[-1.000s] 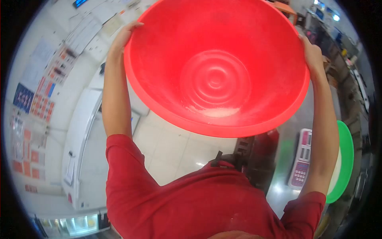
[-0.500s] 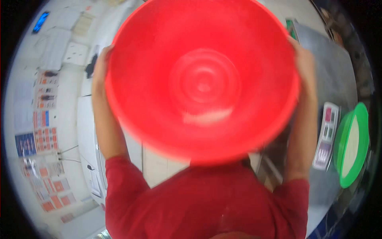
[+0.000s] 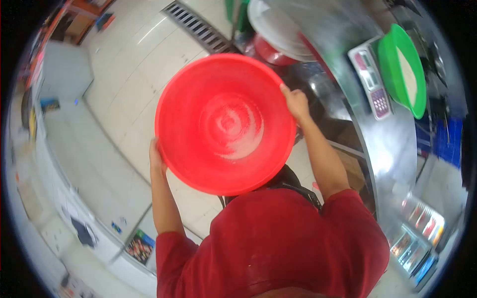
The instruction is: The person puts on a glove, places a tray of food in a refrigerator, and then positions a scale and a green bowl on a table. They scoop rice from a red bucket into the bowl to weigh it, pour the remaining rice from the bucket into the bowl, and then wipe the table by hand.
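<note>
Between my two hands is a large red basin (image 3: 186,114), its open mouth facing the camera. Pale powder (image 3: 252,135) lies on its bottom, mostly toward the right and lower side. My left hand (image 3: 157,156) grips the rim at the lower left, with the fingers partly hidden behind the wall. At the upper right, my right hand (image 3: 296,105) is closed on the rim, thumb on the edge.
A metal counter (image 3: 348,25) at the right bears a scale (image 3: 370,82) and a green basin (image 3: 392,64) with pale contents. Behind stands a red container with a whitish lid (image 3: 278,30). A floor grate (image 3: 198,27) and a grey-topped unit (image 3: 89,149) are also visible.
The red basin and both hands are lower and farther from the camera. The view has swung from the wall to the floor, and the scale and green basin now appear higher up.
</note>
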Tool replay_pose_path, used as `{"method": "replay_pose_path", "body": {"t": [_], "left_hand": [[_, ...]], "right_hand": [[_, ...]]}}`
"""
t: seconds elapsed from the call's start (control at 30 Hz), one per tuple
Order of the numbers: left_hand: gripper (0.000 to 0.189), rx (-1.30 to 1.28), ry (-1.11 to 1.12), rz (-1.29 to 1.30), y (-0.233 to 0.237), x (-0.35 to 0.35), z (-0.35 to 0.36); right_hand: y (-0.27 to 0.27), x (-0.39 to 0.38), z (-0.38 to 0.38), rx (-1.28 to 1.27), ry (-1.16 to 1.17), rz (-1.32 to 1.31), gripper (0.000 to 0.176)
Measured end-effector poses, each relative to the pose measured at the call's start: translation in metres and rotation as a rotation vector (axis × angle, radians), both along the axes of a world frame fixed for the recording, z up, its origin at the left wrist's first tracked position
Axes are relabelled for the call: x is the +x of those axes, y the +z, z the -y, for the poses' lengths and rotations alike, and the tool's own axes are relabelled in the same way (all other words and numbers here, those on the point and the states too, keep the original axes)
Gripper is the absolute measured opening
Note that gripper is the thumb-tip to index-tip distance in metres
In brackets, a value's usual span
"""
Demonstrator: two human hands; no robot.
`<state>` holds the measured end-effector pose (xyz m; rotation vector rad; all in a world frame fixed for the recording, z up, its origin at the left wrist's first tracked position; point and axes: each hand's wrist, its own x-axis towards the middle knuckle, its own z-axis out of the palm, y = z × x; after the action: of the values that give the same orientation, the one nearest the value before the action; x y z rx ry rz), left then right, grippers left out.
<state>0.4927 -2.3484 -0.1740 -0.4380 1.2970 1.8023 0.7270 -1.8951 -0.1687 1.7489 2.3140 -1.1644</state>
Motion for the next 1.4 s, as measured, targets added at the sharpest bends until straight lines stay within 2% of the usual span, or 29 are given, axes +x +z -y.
{"method": "replay_pose_path", "body": {"t": [0.07, 0.2, 0.23, 0.27, 0.3, 0.33, 0.37, 0.43, 0.57, 0.7, 0.77, 0.83, 0.87, 0.93, 1.07, 1.13, 1.17, 1.37, 1.4], "left_hand": [[0.045, -0.029, 0.013, 0.110, -0.031, -0.012, 0.005], [0.043, -0.088, -0.160, 0.115, -0.091, -0.040, 0.018], [0.044, -0.091, -0.192, 0.123, -0.099, -0.049, 0.010], [0.044, -0.096, -0.212, 0.111, -0.097, -0.057, -0.006], [0.048, -0.269, -0.299, 0.079, -0.108, -0.038, -0.044], [0.053, -0.435, -0.393, 0.057, -0.108, -0.036, -0.062], [0.053, -0.438, -0.413, 0.052, -0.103, -0.036, -0.083], [0.062, -0.396, -0.500, -0.096, -0.089, -0.032, -0.126], [0.068, -0.436, -0.584, -0.178, -0.115, -0.001, -0.181], [0.073, -0.354, -0.722, 0.091, -0.137, 0.079, -0.213], [0.069, -0.259, -0.897, 0.237, -0.136, 0.116, -0.241], [0.062, -0.188, -0.909, 0.335, -0.115, 0.155, -0.287], [0.062, -0.192, -0.925, 0.321, -0.105, 0.169, -0.311], [0.053, -0.040, -0.704, 0.210, -0.095, 0.189, -0.352], [0.049, -0.149, -0.728, 0.140, -0.111, 0.186, -0.397], [0.048, -0.094, -0.886, 0.106, -0.120, 0.181, -0.413], [0.048, -0.107, -0.896, 0.100, -0.122, 0.184, -0.421], [0.056, -0.061, -0.927, 0.072, -0.153, 0.207, -0.449], [0.060, -0.130, -0.937, 0.069, -0.151, 0.211, -0.452]], "right_hand": [[-0.001, 0.010, 0.018, 0.007, -0.073, 0.012, 0.082], [-0.005, 0.040, 0.040, -0.082, -0.121, -0.081, 0.079], [0.005, 0.051, 0.046, -0.199, -0.094, -0.123, 0.070], [0.011, 0.063, 0.048, -0.322, -0.068, -0.167, 0.061], [-0.003, 0.092, 0.025, -0.333, -0.078, -0.187, 0.061], [0.003, 0.103, 0.022, -0.367, -0.134, -0.185, 0.052], [0.006, 0.116, 0.021, -0.397, -0.190, -0.182, 0.044], [-0.002, 0.149, 0.017, -0.468, -0.303, -0.174, 0.038], [0.007, 0.203, 0.011, -0.549, -0.571, -0.231, 0.026], [-0.012, 0.251, 0.008, -0.525, -0.811, -0.334, 0.023], [-0.019, 0.263, 0.009, -0.470, -1.026, -0.567, 0.031], [-0.042, 0.277, 0.006, -0.469, -1.122, -0.646, 0.032], [-0.055, 0.282, 0.004, -0.475, -1.206, -0.704, 0.032], [-0.075, 0.285, 0.000, -0.483, -1.270, -0.796, 0.030], [-0.115, 0.294, -0.002, -0.549, -1.375, -0.914, 0.024], [-0.141, 0.298, -0.004, -0.549, -1.405, -0.941, 0.023], [-0.147, 0.297, -0.007, -0.536, -1.426, -0.966, 0.022], [-0.173, 0.294, -0.023, -0.486, -1.546, -0.924, 0.023], [-0.189, 0.300, -0.022, -0.472, -1.552, -0.994, 0.026]]}}
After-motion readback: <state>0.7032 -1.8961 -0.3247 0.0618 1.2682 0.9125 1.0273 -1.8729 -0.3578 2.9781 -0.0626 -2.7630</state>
